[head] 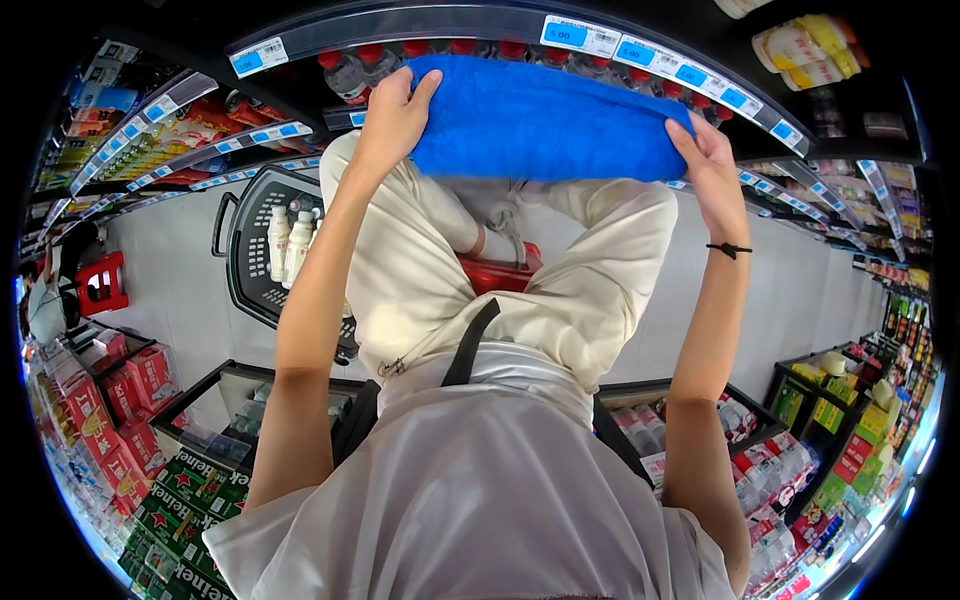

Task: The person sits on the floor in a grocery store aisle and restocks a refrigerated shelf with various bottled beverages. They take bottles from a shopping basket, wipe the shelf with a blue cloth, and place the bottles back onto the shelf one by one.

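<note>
A blue cloth (544, 124) is stretched out between my two hands, in front of a store shelf. My left hand (401, 112) pinches its left end between thumb and fingers. At the right end, my right hand (701, 150) grips the cloth's edge, which is folded over along the top right. Behind the cloth stands a row of clear plastic bottles with red caps (371, 64), partly hidden by it. A shelf edge with price tags (465, 24) runs above the bottles. The cloth also covers part of the lower shelf.
A grey shopping basket (251, 300) holding white bottles (298, 244) stands on the floor left of my legs. A red stool (495, 277) shows between my legs. Racks with green beer cartons (180, 517) and bottled drinks (772, 465) stand behind me. A person (52, 300) is at the far left.
</note>
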`<state>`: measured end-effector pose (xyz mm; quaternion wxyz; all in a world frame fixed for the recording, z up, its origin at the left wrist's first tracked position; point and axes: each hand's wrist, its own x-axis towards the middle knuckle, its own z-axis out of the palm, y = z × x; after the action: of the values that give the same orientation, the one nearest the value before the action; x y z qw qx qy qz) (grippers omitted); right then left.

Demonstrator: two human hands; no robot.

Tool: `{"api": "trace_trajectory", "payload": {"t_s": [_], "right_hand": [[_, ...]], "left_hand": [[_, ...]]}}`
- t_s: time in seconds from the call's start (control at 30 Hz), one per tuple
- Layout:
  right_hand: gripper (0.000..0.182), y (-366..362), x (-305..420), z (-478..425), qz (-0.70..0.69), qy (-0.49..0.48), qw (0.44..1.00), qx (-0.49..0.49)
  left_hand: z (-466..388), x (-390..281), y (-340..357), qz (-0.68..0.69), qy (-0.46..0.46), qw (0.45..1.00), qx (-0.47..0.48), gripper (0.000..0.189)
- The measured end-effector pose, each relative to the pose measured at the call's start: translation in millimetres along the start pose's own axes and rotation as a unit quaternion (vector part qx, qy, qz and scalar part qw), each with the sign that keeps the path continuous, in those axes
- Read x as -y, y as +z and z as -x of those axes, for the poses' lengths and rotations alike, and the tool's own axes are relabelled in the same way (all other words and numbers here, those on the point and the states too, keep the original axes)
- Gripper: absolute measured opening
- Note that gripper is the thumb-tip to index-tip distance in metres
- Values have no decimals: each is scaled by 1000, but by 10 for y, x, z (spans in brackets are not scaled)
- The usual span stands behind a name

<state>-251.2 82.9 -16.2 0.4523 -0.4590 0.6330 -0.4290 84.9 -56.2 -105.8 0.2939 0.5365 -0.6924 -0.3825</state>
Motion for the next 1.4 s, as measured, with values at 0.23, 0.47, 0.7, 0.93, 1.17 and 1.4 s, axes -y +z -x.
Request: {"api": "trace_trajectory", "payload": {"t_s": [0.23, 0.47, 0.7, 0.93, 1.17, 1.4], "right_hand": [[45, 7, -152, -46, -131, 90, 986, -42], [43, -73, -322, 88, -203, 60, 977, 8], [31, -1020, 604, 429, -200, -215, 955, 50], [23, -1320, 643, -211, -64, -219, 974, -6], [28, -1210, 997, -188, 20, -279, 959, -50], [27, -1040, 1620, -43, 322, -320, 891, 31]], "left_hand": [[69, -15, -70, 532, -187, 786, 255, 38], [109, 125, 33, 451, -153, 847, 234, 24], [-310, -996, -1145, 482, 247, 813, 213, 11], [-584, -1676, -969, 216, 489, 843, -51, 16], [-700, -1862, -831, 205, 398, 893, 50, 22], [-417, -1717, 138, 250, 221, 926, 176, 22]]}}
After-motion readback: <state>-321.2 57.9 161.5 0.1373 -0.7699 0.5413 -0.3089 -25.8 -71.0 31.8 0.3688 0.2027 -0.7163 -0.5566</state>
